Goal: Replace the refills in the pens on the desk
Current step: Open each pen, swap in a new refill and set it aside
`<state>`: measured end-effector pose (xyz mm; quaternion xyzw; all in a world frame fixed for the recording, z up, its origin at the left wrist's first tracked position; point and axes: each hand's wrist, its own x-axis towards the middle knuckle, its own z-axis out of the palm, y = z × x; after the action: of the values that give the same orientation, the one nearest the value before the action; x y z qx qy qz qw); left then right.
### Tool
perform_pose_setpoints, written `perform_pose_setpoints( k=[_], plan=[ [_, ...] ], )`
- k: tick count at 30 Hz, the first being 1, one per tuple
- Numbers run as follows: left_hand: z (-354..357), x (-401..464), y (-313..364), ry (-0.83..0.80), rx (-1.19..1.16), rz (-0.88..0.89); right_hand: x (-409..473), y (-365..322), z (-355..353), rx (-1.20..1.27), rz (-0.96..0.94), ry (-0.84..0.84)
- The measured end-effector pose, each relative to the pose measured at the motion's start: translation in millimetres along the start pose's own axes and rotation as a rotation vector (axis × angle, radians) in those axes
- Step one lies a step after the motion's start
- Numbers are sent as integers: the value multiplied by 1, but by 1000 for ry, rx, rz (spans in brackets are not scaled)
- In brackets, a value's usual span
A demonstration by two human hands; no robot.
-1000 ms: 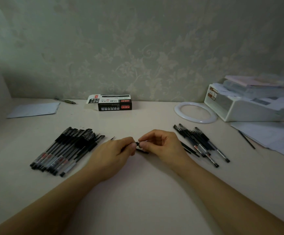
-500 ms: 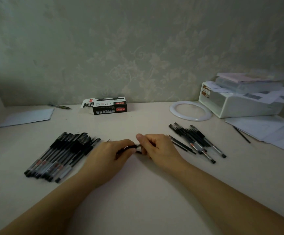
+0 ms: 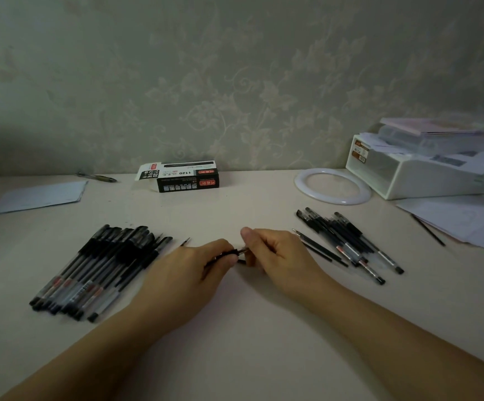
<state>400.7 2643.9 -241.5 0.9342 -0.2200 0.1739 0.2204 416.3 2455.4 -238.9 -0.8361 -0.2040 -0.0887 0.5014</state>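
Observation:
My left hand [image 3: 190,273] grips a black pen [image 3: 226,255] low over the middle of the desk, its fingers curled round the barrel. My right hand [image 3: 278,256] pinches the pen's metal tip end [image 3: 243,250], thumb up. A small dark part [image 3: 241,261] lies just under the two hands. A neat row of several black capped pens [image 3: 99,270] lies to the left. A looser heap of pens [image 3: 347,241] sits to the right, with thin black refills [image 3: 321,248] beside it.
A black refill box [image 3: 187,178] stands at the back by the wall. A white ring [image 3: 332,186], a white tray of papers [image 3: 425,172] and loose sheets [image 3: 463,218] fill the right. A paper [image 3: 36,196] and a pen [image 3: 97,177] lie back left.
My hands have drawn slightly apart along the pen, baring more of its tip end. The camera has tilted, so the desk things sit a little lower in view.

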Motion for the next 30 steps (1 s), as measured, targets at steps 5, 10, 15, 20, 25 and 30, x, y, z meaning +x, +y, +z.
perform_pose_setpoints(
  k=[5,10,15,20,25,30],
  plan=[
    [-5,0,-1,14,4,-34,-2,-1,-3,-9,-14,-77],
    [-6,-2,0,1,6,-18,-2,-2,-6,67,-8,-147],
    [-7,-2,1,0,0,-1,-1,-2,-9,86,13,-169],
    [-8,0,5,66,9,-3,-1,-3,-5,118,10,-111],
    [-12,2,0,138,56,-100,-2,-1,-5,-73,7,166],
    [-16,2,-9,108,48,-180,-2,5,-1,-382,38,58]
  ],
)
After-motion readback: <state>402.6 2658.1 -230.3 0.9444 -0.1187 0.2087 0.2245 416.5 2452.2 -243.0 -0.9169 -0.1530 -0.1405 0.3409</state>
